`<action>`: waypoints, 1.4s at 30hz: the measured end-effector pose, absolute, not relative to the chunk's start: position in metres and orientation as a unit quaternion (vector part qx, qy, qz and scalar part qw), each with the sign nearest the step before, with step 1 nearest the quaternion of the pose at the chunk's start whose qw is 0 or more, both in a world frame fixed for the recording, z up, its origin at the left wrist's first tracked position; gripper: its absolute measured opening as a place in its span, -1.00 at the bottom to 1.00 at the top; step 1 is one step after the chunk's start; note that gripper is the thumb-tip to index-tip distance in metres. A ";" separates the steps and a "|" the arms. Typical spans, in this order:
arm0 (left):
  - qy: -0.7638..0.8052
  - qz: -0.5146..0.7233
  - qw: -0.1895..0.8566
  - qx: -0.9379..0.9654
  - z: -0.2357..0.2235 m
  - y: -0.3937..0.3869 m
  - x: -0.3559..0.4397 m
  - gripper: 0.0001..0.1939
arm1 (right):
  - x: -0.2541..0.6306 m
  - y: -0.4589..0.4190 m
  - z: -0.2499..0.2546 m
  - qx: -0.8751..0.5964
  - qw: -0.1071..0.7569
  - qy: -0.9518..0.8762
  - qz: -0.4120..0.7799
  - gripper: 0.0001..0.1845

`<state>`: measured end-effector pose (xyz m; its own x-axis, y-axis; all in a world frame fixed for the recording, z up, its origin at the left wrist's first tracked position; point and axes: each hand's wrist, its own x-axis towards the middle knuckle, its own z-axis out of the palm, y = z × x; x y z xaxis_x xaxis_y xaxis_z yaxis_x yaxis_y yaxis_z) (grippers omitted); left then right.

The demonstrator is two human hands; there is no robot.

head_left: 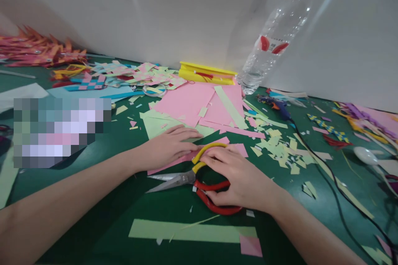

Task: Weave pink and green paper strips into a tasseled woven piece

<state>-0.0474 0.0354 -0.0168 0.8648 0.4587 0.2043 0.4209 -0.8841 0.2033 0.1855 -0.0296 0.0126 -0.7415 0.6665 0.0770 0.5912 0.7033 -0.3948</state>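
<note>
Scissors [180, 179] with one yellow and one red handle are in my right hand [239, 176], its fingers through the loops. Their blades point left and are slightly parted, with nothing visible between them. My left hand [171, 147] lies flat with fingers stretched over a pink paper piece [158, 169], which it partly covers. Both hands are close together near the yellow handle. Just beyond them, pink sheets [183, 101] overlap a light green sheet [149, 126]. A pale green strip [192, 231] lies nearer me, with a small pink square [251, 246] at its right end.
A tilted plastic bottle [267, 49] stands against the wall, beside a yellow folded piece [208, 73]. Green scraps [280, 149] litter the right side. A glue gun [280, 105] trails a black cord [329, 169]. A white spoon [367, 155] lies far right. A pixelated object [59, 132] sits left.
</note>
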 end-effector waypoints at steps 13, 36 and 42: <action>0.319 0.230 0.231 0.890 -0.014 0.037 -0.057 -0.65 | 0.218 -0.024 0.016 -0.367 0.137 -0.904 0.169 -0.47; 0.341 0.169 0.067 0.923 -0.008 0.019 -0.050 -0.68 | 0.269 0.026 -0.026 -0.703 0.227 -0.666 -0.103 -0.50; 0.328 0.157 0.060 0.929 -0.009 0.020 -0.051 -0.66 | 0.270 0.024 -0.027 -0.696 0.183 -0.679 -0.145 -0.53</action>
